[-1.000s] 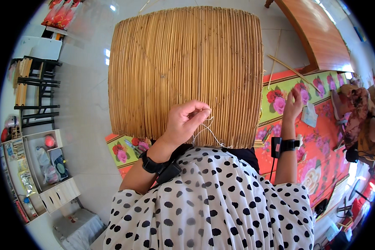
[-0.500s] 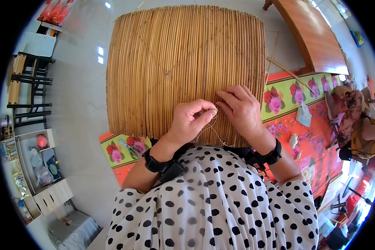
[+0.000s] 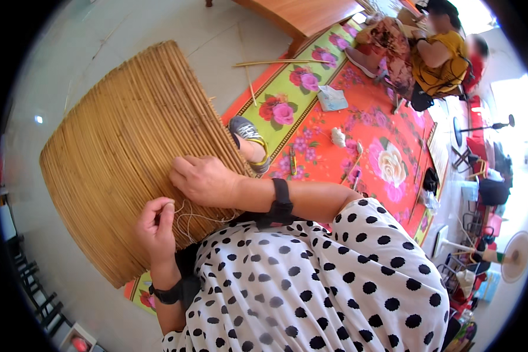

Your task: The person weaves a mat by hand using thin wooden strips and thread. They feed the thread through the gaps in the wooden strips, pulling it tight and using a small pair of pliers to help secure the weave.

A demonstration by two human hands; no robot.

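The broad panel of golden-brown, slender plant stalks (image 3: 108,152) lay tilted across the left half of the frame, its lower right edge close against the white blouse with black dots (image 3: 299,276) of the person at work. From where I stood, the left hand (image 3: 157,226), low on the panel, had thumb and forefinger pressed together, pinching the thin, off-white thread (image 3: 192,216), which trailed in loose loops over the stalks just below the other hand. The right hand (image 3: 206,180) rested on the panel near its lower right side, fingers bent and tips down against the stalks; I couldn't tell whether they gripped anything. A black strap circled each wrist. Just beyond the panel's right edge, near the centre, a grey shoe with pale laces (image 3: 247,130) stood on the red and green flowered floor covering (image 3: 328,161). Right of it lay a slim, yellow-green tool (image 3: 293,161), a small bundle of white cord (image 3: 338,137) and, higher up, a pale blue packet (image 3: 332,98). Two loose straw-coloured stalks (image 3: 281,62) crossed near the top centre, below a brown wooden table (image 3: 305,17). Another person in a yellow top (image 3: 440,56) sat at the upper right.
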